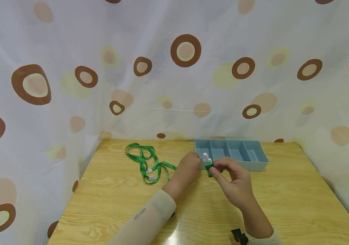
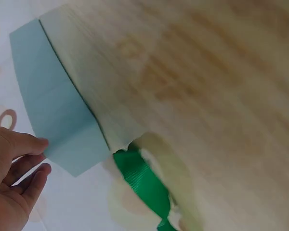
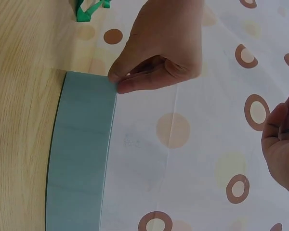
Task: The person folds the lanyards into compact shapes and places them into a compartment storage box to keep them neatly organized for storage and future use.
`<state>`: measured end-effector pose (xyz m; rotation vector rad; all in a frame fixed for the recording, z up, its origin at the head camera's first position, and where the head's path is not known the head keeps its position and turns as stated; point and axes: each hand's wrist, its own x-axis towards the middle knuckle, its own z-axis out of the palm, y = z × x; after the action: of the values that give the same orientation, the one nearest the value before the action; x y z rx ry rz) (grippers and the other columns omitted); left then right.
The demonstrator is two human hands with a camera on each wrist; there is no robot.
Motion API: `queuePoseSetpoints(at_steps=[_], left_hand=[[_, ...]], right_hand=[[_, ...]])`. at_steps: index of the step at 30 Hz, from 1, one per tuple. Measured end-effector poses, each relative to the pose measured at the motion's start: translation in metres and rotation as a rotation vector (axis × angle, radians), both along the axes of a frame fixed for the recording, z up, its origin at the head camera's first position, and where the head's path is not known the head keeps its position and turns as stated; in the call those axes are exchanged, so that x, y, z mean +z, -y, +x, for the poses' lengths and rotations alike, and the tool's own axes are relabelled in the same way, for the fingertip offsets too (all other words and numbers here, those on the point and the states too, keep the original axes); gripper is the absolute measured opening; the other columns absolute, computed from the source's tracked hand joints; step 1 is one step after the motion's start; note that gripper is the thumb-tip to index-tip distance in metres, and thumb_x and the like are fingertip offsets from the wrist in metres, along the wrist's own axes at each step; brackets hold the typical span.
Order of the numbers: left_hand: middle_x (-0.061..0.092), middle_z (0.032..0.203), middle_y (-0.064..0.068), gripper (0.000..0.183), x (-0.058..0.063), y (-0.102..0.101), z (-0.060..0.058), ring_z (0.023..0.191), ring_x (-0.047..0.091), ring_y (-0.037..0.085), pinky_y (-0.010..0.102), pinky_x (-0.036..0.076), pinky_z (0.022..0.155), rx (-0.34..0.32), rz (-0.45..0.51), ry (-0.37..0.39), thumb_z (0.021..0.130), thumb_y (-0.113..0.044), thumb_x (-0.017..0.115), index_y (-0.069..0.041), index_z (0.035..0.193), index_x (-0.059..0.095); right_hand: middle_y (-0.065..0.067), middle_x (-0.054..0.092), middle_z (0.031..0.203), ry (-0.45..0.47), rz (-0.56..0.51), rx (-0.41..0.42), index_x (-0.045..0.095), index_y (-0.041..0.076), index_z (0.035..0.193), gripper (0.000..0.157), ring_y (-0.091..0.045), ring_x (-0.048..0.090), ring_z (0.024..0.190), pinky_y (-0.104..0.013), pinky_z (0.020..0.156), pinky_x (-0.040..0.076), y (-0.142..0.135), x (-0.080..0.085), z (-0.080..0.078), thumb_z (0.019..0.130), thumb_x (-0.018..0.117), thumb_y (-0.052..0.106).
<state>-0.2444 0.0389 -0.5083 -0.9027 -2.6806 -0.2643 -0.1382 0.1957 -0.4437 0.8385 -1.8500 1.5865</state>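
Note:
My left hand (image 1: 189, 167) pinches the near left corner of a pale blue divided box (image 1: 250, 166) between thumb and fingers. In the right wrist view that grip shows on the rim of the box (image 3: 82, 149). Just in front of the box, my right hand (image 1: 237, 185) holds a folded green lanyard (image 1: 209, 167) between thumb and fingertips. A white plastic clip (image 1: 206, 157) sticks up from its top. Only an edge of this green bundle enters the right wrist view, beside the right hand (image 3: 284, 139).
Left of the box, more green lanyard (image 1: 140, 159) lies in loose loops on the wooden table (image 1: 107, 204), with white clips (image 1: 151, 178) among them. A white patterned curtain (image 1: 162, 85) hangs close behind the box and along both sides.

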Motion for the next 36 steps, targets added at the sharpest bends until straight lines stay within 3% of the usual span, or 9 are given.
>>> queuePoseSetpoints(at_steps=[5,10,13,19,26,30,36], left_hand=[[0.072,0.093,0.002,0.011,0.0,-0.003,-0.001,0.083,0.067,0.012,0.023,0.059,0.075,0.001,-0.083,-0.045,0.099,-0.004,0.073,-0.011,0.097,0.082],[0.072,0.099,0.004,0.011,0.002,-0.003,0.0,0.08,0.07,0.013,0.022,0.061,0.07,0.014,-0.057,0.016,0.1,-0.004,0.072,-0.01,0.103,0.08],[0.072,0.101,0.005,0.012,0.004,-0.002,0.002,0.081,0.072,0.014,0.022,0.061,0.071,0.018,-0.019,0.047,0.101,-0.002,0.07,-0.008,0.104,0.08],[0.072,0.098,0.005,0.011,0.004,-0.003,0.004,0.078,0.072,0.014,0.022,0.061,0.067,0.026,-0.011,0.024,0.1,-0.001,0.071,-0.008,0.101,0.08],[0.072,0.098,0.004,0.01,0.003,-0.005,0.004,0.08,0.075,0.015,0.021,0.061,0.066,0.041,-0.033,0.013,0.099,-0.004,0.072,-0.01,0.101,0.08],[0.072,0.098,0.003,0.01,0.003,-0.004,0.003,0.081,0.075,0.015,0.022,0.061,0.066,0.057,-0.025,0.042,0.099,-0.004,0.072,-0.01,0.102,0.08],[0.072,0.097,0.003,0.008,0.004,-0.005,0.002,0.08,0.075,0.016,0.022,0.061,0.065,0.061,-0.021,0.049,0.1,-0.005,0.072,-0.01,0.101,0.079]], right_hand=[[-0.008,0.069,0.092,0.001,0.009,-0.003,0.07,-0.005,0.102,0.011,-0.008,0.064,0.083,-0.017,0.079,0.056,-0.002,0.0,0.0,0.094,0.074,-0.011],[0.0,0.07,0.096,0.022,0.016,-0.035,0.07,-0.006,0.101,0.022,-0.007,0.063,0.084,-0.016,0.082,0.056,-0.005,0.002,-0.002,0.087,0.071,-0.023],[-0.001,0.07,0.095,0.029,0.016,-0.043,0.07,-0.007,0.101,0.019,-0.007,0.063,0.084,-0.016,0.082,0.056,-0.006,0.004,-0.004,0.089,0.071,-0.021],[-0.003,0.071,0.094,0.042,0.037,-0.069,0.071,-0.007,0.101,0.015,-0.007,0.063,0.084,-0.016,0.08,0.056,-0.007,0.007,-0.008,0.091,0.072,-0.017],[-0.004,0.072,0.094,0.05,0.049,-0.165,0.073,-0.007,0.102,0.012,-0.005,0.064,0.085,-0.013,0.078,0.054,-0.007,0.011,-0.018,0.092,0.073,-0.014],[0.002,0.072,0.094,0.065,0.038,-0.207,0.074,-0.006,0.102,0.021,-0.006,0.063,0.083,-0.013,0.077,0.053,-0.001,0.014,-0.023,0.088,0.072,-0.021],[-0.009,0.074,0.091,0.169,0.089,-0.391,0.077,0.0,0.101,0.009,-0.005,0.059,0.083,-0.014,0.077,0.048,0.001,0.015,-0.034,0.093,0.077,-0.004]])
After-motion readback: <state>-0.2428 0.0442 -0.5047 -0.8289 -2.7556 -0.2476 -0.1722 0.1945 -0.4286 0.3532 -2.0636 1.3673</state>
